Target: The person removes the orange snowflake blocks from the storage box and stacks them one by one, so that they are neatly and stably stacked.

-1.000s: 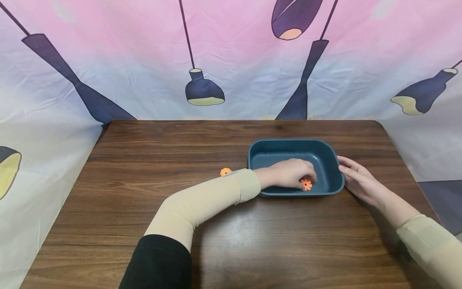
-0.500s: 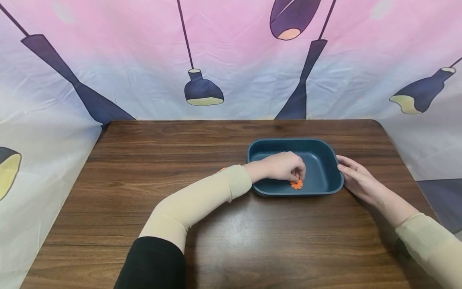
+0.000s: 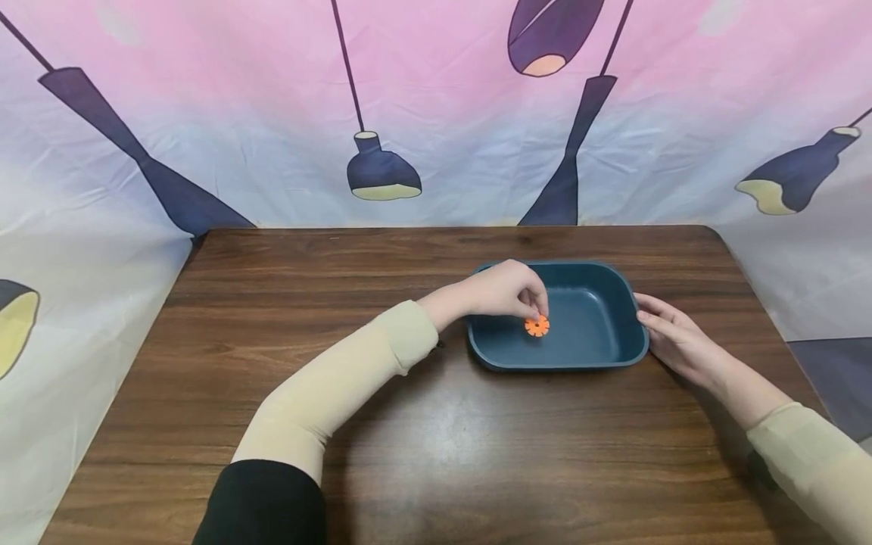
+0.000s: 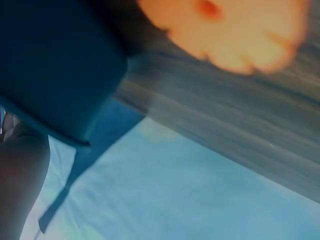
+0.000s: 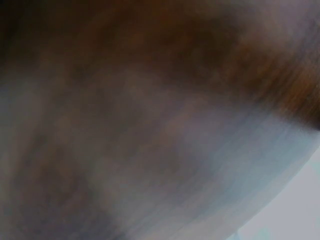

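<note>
In the head view my left hand (image 3: 500, 291) pinches an orange plastic disc with notched edges and a small centre hole (image 3: 537, 326), holding it over the left part of a dark teal rectangular tub (image 3: 586, 365). The same disc looms blurred at the top of the left wrist view (image 4: 235, 30), beside the tub's wall (image 4: 55, 65). At the tub's right end, my right hand (image 3: 681, 344) holds the rim, thumb at the edge and the other fingers along the outside, partly hidden. Blur hides any detail of that hand in the right wrist view.
The tub stands on a brown wood-grain table (image 3: 436, 469), right of its middle. Behind the table hangs a pastel cloth printed with lamps (image 3: 436, 98). My left forearm in a cream sleeve (image 3: 341, 378) crosses the table and hides part of it.
My left hand has moved left and upward inside the tub with the disc. A second orange disc left of the tub has gone out of sight behind the sleeve. The right hand stays put.
</note>
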The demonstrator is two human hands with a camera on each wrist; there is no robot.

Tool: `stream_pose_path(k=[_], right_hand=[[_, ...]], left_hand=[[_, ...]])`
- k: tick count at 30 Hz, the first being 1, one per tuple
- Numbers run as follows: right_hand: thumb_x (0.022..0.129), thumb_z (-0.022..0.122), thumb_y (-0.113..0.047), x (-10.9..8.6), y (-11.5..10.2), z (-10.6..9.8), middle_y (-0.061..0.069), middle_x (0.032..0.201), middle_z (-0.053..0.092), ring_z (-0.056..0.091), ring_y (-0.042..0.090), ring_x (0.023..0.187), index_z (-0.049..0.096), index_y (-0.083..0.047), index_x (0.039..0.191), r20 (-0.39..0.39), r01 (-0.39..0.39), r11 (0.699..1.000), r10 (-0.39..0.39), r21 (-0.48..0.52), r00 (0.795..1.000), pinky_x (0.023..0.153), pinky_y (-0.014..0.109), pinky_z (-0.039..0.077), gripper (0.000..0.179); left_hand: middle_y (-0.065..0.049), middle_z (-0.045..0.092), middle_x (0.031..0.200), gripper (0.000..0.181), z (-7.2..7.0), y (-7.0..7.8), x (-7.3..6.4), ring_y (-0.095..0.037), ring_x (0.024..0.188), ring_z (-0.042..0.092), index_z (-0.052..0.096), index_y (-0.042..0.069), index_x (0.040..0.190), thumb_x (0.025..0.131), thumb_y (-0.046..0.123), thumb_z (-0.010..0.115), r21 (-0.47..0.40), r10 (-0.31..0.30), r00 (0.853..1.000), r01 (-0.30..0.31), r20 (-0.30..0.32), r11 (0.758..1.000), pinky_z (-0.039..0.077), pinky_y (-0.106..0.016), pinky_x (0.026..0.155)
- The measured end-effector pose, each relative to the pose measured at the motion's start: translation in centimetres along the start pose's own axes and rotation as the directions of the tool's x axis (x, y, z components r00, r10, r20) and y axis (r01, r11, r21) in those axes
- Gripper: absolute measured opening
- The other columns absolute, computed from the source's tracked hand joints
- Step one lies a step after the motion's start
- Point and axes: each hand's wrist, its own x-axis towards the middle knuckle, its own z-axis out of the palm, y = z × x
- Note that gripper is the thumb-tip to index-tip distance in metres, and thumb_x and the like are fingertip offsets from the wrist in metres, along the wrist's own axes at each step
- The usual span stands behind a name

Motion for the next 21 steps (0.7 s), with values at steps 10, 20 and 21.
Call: stream_pose_path(k=[10,20,21], right_hand=[[0.115,0.037,-0.01,0.0,0.1,0.1,-0.017,0.138,0.066,0.063,-0.005,0.125,0.059,-0.03,0.141,-0.012,0.004,1.0,-0.004,-0.029,1.0,0.1,0.013,0.052,0.039],[0.115,0.037,-0.01,-0.1,0.1,0.1,-0.018,0.138,0.066,0.062,-0.007,0.126,0.058,-0.03,0.141,-0.022,0.001,0.999,-0.002,-0.043,1.0,0.101,0.012,0.051,0.038],[0.115,0.037,-0.01,-0.1,0.0,0.1,-0.019,0.138,0.066,0.062,-0.007,0.126,0.058,-0.03,0.141,-0.023,0.0,0.999,-0.001,-0.045,1.0,0.101,0.012,0.051,0.038]], left_hand=[[-0.006,0.082,0.101,0.009,-3.1,-1.3,-3.9,-0.012,0.089,0.075,0.084,0.008,0.104,0.097,0.008,0.078,-0.086,-0.032,0.995,0.023,-0.095,0.996,0.059,-0.022,0.084],[-0.008,0.082,0.096,0.01,-5.1,-3.0,-9.0,-0.022,0.085,0.078,0.084,0.006,0.103,0.096,0.005,0.078,-0.145,-0.115,0.985,0.095,-0.133,0.985,0.062,-0.029,0.08],[-0.008,0.082,0.095,0.01,-5.1,-3.2,-9.5,-0.023,0.085,0.078,0.084,0.005,0.102,0.096,0.004,0.078,-0.151,-0.128,0.983,0.108,-0.132,0.983,0.062,-0.029,0.079]])
